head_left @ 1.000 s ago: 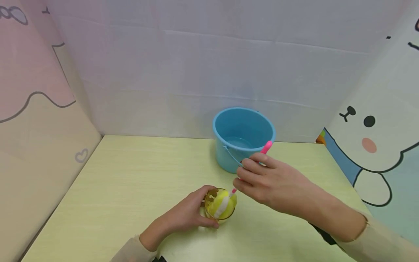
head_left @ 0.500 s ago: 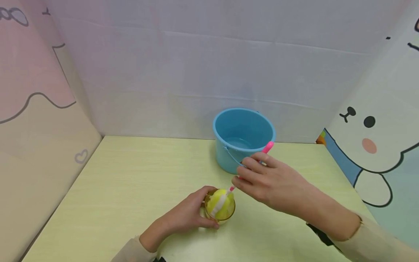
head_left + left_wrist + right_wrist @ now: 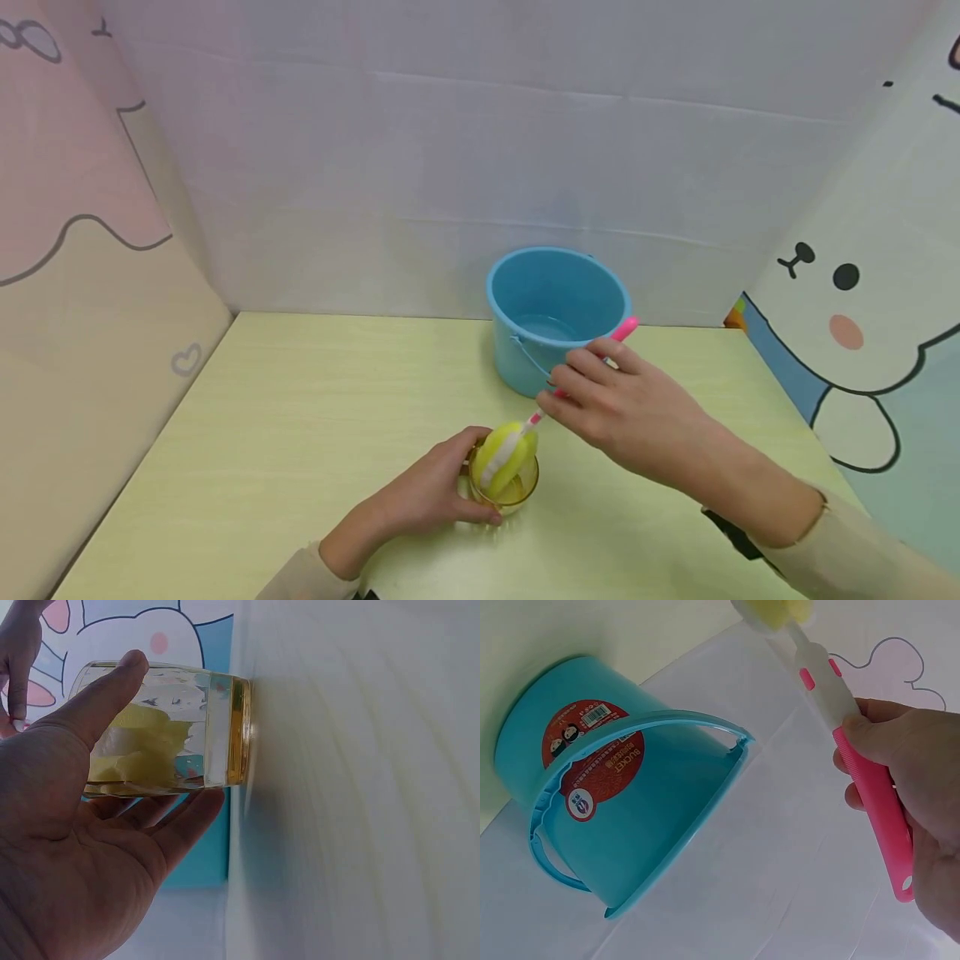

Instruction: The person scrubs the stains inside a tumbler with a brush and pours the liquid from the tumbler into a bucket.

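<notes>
Right hand [image 3: 617,412] around brush [image 3: 868,780] seemingly higher

My head view comes through bright and even, the light soft. The table [image 3: 322,400] picks up a pale sheen on its near side, with faint light streaks beside the glass [image 3: 217,727]; a soft shadow edges the bucket [image 3: 551,287] on its left. On the left wrist feed I get the left hand [image 3: 82,817] dark and shaded against a washed-out table. My right wrist feed looks greyish and muted, and the brush [image 3: 874,795] goes soft at its yellow head.
</notes>
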`<state>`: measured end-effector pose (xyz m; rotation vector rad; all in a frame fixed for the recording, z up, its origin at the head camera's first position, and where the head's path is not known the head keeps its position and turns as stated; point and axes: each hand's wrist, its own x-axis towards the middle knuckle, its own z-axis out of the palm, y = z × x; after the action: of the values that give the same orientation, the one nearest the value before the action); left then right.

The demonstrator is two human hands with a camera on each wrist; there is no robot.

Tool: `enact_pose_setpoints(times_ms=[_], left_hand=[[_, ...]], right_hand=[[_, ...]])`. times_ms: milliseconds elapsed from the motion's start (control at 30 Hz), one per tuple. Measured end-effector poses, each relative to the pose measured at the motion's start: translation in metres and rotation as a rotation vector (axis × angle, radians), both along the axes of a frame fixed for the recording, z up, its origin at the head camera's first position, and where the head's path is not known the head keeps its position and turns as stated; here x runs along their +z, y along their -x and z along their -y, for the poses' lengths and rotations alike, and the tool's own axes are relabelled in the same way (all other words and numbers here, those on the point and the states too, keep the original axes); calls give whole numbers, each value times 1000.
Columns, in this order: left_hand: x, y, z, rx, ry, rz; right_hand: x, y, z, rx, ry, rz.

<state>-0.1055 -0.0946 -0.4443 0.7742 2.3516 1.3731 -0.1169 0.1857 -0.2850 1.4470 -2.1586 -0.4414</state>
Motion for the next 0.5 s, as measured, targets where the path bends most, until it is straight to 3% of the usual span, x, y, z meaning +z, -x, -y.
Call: enact_pose_setpoints(times_ms=[500], left_hand=[[-1,0,0,8,33,-20]], right_hand=[[10,-3,-7,-93,-49,50]])
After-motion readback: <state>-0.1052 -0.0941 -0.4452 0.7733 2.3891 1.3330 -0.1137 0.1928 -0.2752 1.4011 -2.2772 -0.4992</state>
